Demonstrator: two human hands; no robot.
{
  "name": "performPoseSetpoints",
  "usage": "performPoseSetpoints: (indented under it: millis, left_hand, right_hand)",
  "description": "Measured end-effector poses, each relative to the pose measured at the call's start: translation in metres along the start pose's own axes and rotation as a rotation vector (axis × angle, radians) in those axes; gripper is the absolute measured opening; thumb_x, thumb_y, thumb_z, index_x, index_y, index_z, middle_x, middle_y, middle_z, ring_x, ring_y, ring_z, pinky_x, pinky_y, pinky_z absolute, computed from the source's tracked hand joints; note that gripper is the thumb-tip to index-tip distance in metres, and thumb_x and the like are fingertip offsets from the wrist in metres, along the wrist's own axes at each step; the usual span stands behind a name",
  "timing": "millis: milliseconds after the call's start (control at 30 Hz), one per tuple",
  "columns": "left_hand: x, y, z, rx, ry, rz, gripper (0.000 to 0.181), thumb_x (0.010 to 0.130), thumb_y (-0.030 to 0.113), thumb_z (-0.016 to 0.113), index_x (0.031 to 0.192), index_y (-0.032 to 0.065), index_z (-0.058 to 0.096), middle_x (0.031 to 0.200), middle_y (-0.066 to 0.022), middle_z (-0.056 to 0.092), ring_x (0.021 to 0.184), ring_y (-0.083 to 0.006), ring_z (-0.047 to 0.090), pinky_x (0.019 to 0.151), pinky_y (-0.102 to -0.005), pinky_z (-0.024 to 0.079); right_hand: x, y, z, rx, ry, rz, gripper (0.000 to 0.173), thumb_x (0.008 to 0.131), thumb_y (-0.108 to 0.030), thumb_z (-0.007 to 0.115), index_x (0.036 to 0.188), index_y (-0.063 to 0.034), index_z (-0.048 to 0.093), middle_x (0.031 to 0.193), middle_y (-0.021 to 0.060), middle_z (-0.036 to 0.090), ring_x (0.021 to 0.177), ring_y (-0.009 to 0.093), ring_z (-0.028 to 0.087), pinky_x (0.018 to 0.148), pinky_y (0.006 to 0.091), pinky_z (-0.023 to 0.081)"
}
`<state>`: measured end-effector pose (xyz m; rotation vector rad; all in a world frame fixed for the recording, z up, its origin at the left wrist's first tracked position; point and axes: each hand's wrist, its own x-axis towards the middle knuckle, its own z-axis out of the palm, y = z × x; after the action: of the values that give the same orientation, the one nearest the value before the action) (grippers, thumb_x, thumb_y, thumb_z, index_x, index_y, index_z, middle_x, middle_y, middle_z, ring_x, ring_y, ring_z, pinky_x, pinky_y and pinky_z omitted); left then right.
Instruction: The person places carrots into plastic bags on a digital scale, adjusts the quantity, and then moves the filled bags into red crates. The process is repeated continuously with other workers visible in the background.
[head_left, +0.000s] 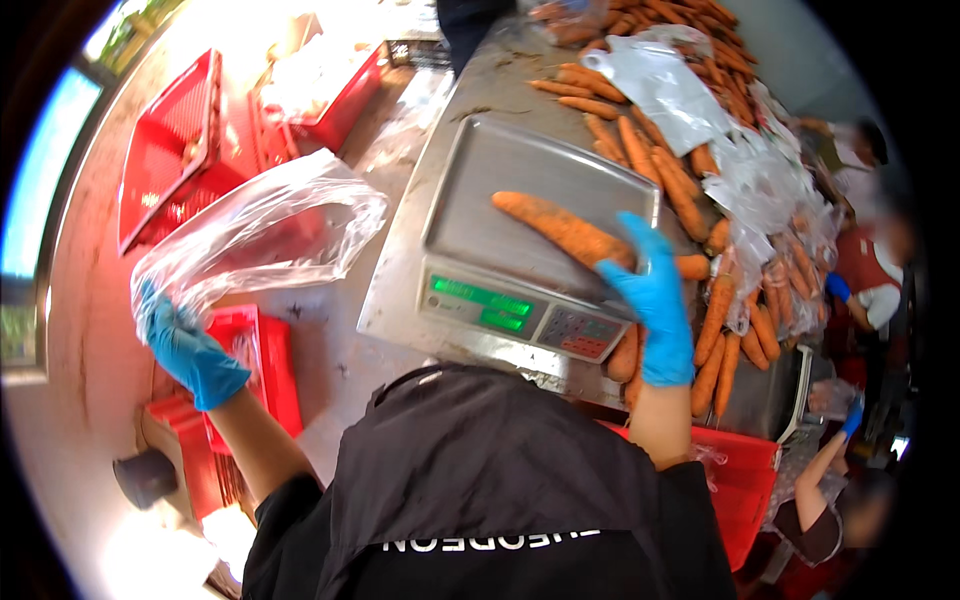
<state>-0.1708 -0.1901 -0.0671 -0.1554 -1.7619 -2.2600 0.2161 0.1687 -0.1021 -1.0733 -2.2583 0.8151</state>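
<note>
My left hand (187, 349), in a blue glove, grips one end of a clear plastic bag (262, 225) held out to the left of the table. My right hand (649, 292), gloved in blue too, is at the thick end of a large carrot (562, 229), its thumb against it and its fingers spread. That carrot lies slantwise over the metal pan (517, 161) of a digital scale (525, 315), whose green display is lit. Whether the hand grips the carrot or only touches it is hard to tell. Loose carrots (679, 191) lie just right of the scale.
A carrot heap (712, 67), white plastic bags (667, 90) and bagged carrots (795, 277) cover the table's right side. Red crates (172, 142) stand on the floor at left; another red crate (739, 487) is beside my right arm. Other people (870, 277) are at the far right.
</note>
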Motion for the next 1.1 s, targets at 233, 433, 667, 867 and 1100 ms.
performPoseSetpoints:
  millis: [233,433,667,867,1100]
  left_hand:
    - [0.006,-0.006,-0.027,0.250,-0.241,0.034,0.035,0.085,0.001,0.054,0.120,-0.0012,0.052,0.118,-0.0098,0.054,0.103,-0.0188,0.053,0.089,-0.0300,0.043]
    - [0.004,0.000,-0.001,0.973,-0.394,0.609,0.044,0.093,0.016,0.053,0.130,-0.0031,0.040,0.134,-0.0211,0.040,0.117,-0.0341,0.046,0.101,-0.0379,0.035]
    - [0.010,0.028,0.071,1.199,-0.536,0.807,0.027,0.093,0.015,0.049,0.114,-0.0026,0.053,0.120,-0.0253,0.053,0.111,-0.0389,0.052,0.091,-0.0417,0.045]
    - [-0.013,0.078,0.145,0.868,-0.703,0.820,0.031,0.092,0.008,0.048,0.123,0.0027,0.052,0.116,-0.0189,0.056,0.107,-0.0332,0.055,0.089,-0.0353,0.045]
    - [0.010,0.089,0.146,0.858,-0.707,0.878,0.022,0.092,0.008,0.049,0.111,-0.0005,0.056,0.106,-0.0140,0.059,0.096,-0.0239,0.057,0.087,-0.0298,0.043]
  right_hand:
    - [-0.027,0.099,-0.066,0.122,0.410,0.390,0.030,0.086,-0.011,0.064,0.115,-0.0021,0.062,0.114,0.0082,0.062,0.105,0.017,0.057,0.094,0.0301,0.043]
    - [-0.006,0.072,-0.071,0.174,0.379,0.316,0.028,0.086,-0.009,0.064,0.114,-0.0037,0.063,0.113,0.0072,0.063,0.104,0.016,0.057,0.095,0.0296,0.044]
    - [0.002,0.030,-0.044,0.311,0.221,0.264,0.030,0.085,-0.009,0.064,0.115,-0.0050,0.062,0.112,0.0091,0.062,0.104,0.019,0.057,0.093,0.0308,0.045]
    - [-0.008,0.021,-0.025,0.239,0.113,0.281,0.034,0.081,-0.012,0.068,0.114,-0.0066,0.063,0.115,0.0108,0.062,0.108,0.022,0.056,0.095,0.0333,0.044]
    - [-0.035,0.065,-0.039,0.306,0.216,0.352,0.033,0.082,-0.010,0.065,0.114,-0.0034,0.062,0.113,0.0125,0.062,0.106,0.022,0.058,0.091,0.0328,0.046]
